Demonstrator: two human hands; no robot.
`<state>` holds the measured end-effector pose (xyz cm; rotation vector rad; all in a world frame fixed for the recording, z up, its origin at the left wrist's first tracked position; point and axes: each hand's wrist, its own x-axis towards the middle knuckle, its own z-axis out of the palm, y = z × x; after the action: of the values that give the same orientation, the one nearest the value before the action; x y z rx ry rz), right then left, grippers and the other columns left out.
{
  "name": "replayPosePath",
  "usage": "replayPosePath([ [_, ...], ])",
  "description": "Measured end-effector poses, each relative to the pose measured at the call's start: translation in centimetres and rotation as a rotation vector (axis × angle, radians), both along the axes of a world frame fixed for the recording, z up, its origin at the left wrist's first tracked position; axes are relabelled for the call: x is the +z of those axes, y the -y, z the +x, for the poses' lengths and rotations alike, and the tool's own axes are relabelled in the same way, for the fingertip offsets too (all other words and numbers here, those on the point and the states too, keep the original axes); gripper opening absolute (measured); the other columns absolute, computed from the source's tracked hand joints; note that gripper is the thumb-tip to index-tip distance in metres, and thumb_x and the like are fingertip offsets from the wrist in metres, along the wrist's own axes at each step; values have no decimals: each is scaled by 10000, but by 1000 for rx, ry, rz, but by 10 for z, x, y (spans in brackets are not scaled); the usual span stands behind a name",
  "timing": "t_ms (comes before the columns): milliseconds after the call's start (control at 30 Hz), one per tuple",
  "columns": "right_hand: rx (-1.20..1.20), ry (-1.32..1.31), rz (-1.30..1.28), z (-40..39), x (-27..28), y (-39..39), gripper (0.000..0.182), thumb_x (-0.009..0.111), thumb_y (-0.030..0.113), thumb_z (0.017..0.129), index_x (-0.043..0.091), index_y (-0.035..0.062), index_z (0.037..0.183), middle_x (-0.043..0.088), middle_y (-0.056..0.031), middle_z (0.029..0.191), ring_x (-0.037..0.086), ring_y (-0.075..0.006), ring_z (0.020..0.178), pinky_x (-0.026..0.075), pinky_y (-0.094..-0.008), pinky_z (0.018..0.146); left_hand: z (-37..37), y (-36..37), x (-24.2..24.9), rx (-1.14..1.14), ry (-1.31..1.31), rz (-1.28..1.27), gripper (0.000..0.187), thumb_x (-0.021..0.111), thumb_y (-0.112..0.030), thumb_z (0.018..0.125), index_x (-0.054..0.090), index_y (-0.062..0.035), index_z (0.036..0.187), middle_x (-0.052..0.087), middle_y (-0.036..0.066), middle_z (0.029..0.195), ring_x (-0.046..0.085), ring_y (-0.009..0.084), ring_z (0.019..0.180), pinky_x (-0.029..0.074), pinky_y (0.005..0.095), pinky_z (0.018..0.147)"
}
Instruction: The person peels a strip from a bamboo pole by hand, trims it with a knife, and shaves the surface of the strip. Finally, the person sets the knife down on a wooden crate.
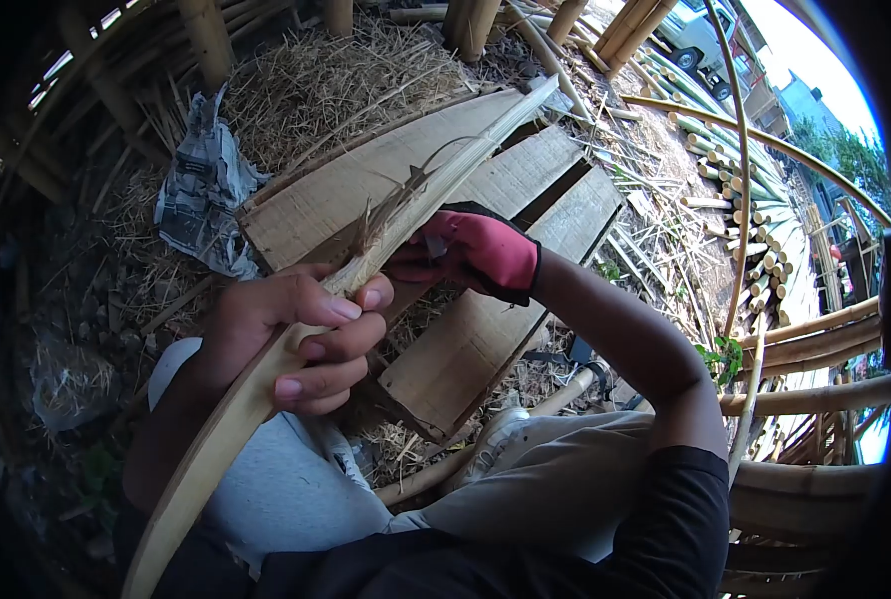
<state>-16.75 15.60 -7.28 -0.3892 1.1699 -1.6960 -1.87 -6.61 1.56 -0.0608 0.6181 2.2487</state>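
Observation:
A long split bamboo strip runs diagonally from the lower left to the upper middle. My bare left hand is closed around it near its middle, thumb on top. Just beyond that hand, frayed fibres and thin curled shavings stick up from the strip's edge. My right hand, in a red and black glove, is curled up against the strip's underside, just past the left hand. A small greyish patch shows at its fingers, but what it grips is mostly hidden. Below both hands lie wooden planks with gaps between them.
Crumpled newspaper lies left of the planks, beside a heap of shavings. Stacked bamboo poles lie at the right, with curved bamboo rails nearer me. Bamboo posts stand along the top. A white vehicle is parked beyond.

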Motion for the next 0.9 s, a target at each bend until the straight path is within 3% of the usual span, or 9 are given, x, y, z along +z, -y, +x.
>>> replayPosePath([
  [133,-187,-544,76,-91,-26,-54,324,413,146,992,527,-15,1249,618,-146,1192,625,-232,1064,490,-342,942,6,-4,4,-36,-38,-80,184,475,-132,859,415,-62,1019,401,7,617,438,105,408,329,259,384],
  [200,-1049,-449,608,-158,-31,-92,395,456,326,964,650,16,1114,633,-133,1170,624,-223,1019,467,-325,894,8,-4,5,-19,-57,-94,228,484,-134,851,431,-49,1056,401,5,617,451,105,413,332,251,387],
  [300,-1324,-660,1227,-224,-69,-191,459,435,394,956,679,12,1032,685,-205,1023,664,-324,951,486,-390,794,11,-3,10,31,-48,-206,389,500,-140,839,421,0,1193,416,26,635,483,125,430,356,248,369],
  [367,-1225,-776,1190,-202,-60,-201,460,473,421,948,682,20,1032,695,-169,931,664,-291,849,486,-386,725,9,-5,11,14,-86,-281,492,503,-137,834,373,27,1279,430,44,663,509,141,454,372,243,355],
  [433,-1282,-463,524,-186,-60,-203,402,597,428,919,689,42,982,671,-77,790,615,-161,625,447,-303,522,8,-7,7,-28,-125,-320,548,481,-120,869,308,57,1358,455,70,729,546,159,515,399,238,339],
  [600,-898,-586,599,-96,8,-159,302,630,371,917,647,70,898,525,28,647,441,-84,471,327,-257,418,11,-27,-11,-252,46,-313,434,451,-159,959,321,-6,1344,396,-3,729,367,69,479,293,192,348],
  [667,-613,-908,973,-81,20,-155,464,571,503,924,649,48,875,475,7,645,419,-116,543,360,-297,542,9,-30,-18,-295,81,-278,402,440,-186,972,346,-17,1324,358,-20,703,318,50,473,264,179,347],
  [800,-511,-900,1242,-42,45,-134,564,497,580,928,675,54,829,628,-124,827,540,-212,763,414,-322,778,10,-35,-14,-271,193,-271,340,326,-354,1032,439,-71,1183,318,-37,671,258,34,460,239,168,339],
  [900,-524,-841,1224,-64,23,-156,569,511,604,909,649,71,766,586,-76,729,507,-178,685,403,-327,699,13,-43,-6,-319,191,-285,300,302,-376,1041,438,-112,1082,306,-48,651,260,33,452,239,165,331],
])
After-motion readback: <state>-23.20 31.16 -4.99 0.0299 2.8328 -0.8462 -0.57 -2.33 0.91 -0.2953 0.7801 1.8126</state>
